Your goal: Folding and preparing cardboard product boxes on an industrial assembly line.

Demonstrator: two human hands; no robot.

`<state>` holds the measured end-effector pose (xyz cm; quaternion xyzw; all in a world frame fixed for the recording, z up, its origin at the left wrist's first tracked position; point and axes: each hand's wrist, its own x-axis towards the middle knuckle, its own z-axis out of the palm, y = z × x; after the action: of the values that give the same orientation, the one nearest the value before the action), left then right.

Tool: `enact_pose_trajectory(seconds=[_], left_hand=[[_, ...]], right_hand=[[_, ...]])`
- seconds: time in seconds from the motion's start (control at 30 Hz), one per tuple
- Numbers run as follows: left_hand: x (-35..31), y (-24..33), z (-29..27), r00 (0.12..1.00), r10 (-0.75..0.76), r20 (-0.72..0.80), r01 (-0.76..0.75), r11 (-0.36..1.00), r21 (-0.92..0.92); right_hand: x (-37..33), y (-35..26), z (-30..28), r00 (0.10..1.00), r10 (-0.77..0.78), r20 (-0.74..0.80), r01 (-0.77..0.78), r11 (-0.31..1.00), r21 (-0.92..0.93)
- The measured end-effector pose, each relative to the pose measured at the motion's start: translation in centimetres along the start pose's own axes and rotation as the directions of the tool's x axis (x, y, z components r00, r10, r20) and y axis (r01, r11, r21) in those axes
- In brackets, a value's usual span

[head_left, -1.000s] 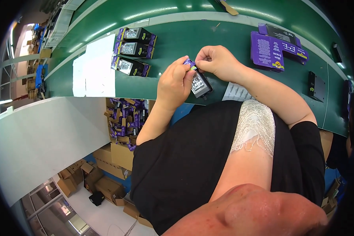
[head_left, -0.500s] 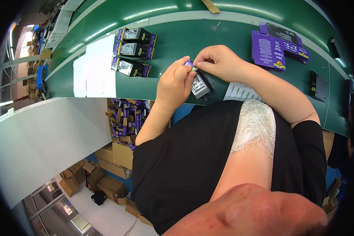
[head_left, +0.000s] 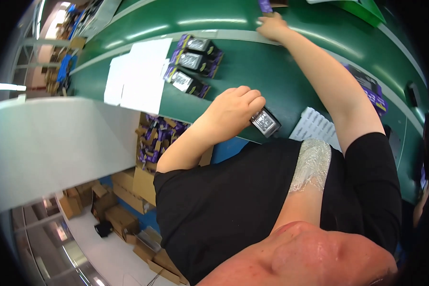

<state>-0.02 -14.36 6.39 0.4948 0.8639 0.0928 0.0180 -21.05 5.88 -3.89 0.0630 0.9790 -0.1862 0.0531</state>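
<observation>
A small black device (head_left: 265, 122) with a clear, silvery face lies near the table's front edge. My left hand (head_left: 238, 109) is closed on its upper left end, fingers curled over it. Far across the table, past the pale strip, my right hand (head_left: 273, 27) reaches out with bent fingers. Its fingertips close on the lower end of a purple cardboard piece (head_left: 265, 5), partly cut off by the top edge of the picture. Left of my left hand stand several similar black devices (head_left: 189, 60) in purple-and-yellow packaging, in a row.
White sheets (head_left: 140, 76) cover the table's left part. A printed sheet (head_left: 314, 126) lies by my right arm, which partly hides a purple carton (head_left: 374, 90). A green tray (head_left: 362, 12) sits at the far right. Below the table, a carton holds purple packaging (head_left: 157, 138).
My hands have parted. The right has swung far forward across the table, while the left has moved onto the black device. The view has shifted, and the small purple piece no longer shows between my hands.
</observation>
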Motion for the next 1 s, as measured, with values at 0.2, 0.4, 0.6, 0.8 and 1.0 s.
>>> enact_pose_trajectory(seconds=[0.2, 0.4, 0.6, 0.8, 1.0], left_hand=[[-9.0, -2.5, -2.0, 0.775, -0.629, 0.059, 0.631, 0.776, -0.006], [-12.0, -6.4, -1.6, 0.493, -0.867, -0.067, 0.843, 0.496, -0.209], [-12.4, -11.1, 0.9, 0.649, -0.716, -0.259, 0.662, 0.698, -0.272], [-5.5, -2.6, -1.2, 0.656, -0.374, -0.656, 0.412, 0.905, -0.105], [4.8, -0.2, 5.2, 0.806, -0.466, -0.365, 0.24, 0.821, -0.517]], right_hand=[[0.9, 3.8, -0.5, 0.986, -0.164, 0.032, 0.167, 0.977, -0.133], [-9.7, 1.6, -7.5, 0.945, -0.275, -0.176, 0.306, 0.933, 0.189], [-19.6, 2.9, -11.2, 0.781, -0.424, -0.458, 0.549, 0.816, 0.181], [-22.8, 4.2, -13.0, 0.656, -0.575, -0.489, 0.729, 0.649, 0.216], [-23.1, 4.2, -15.5, 0.757, -0.644, -0.108, 0.591, 0.606, 0.532]])
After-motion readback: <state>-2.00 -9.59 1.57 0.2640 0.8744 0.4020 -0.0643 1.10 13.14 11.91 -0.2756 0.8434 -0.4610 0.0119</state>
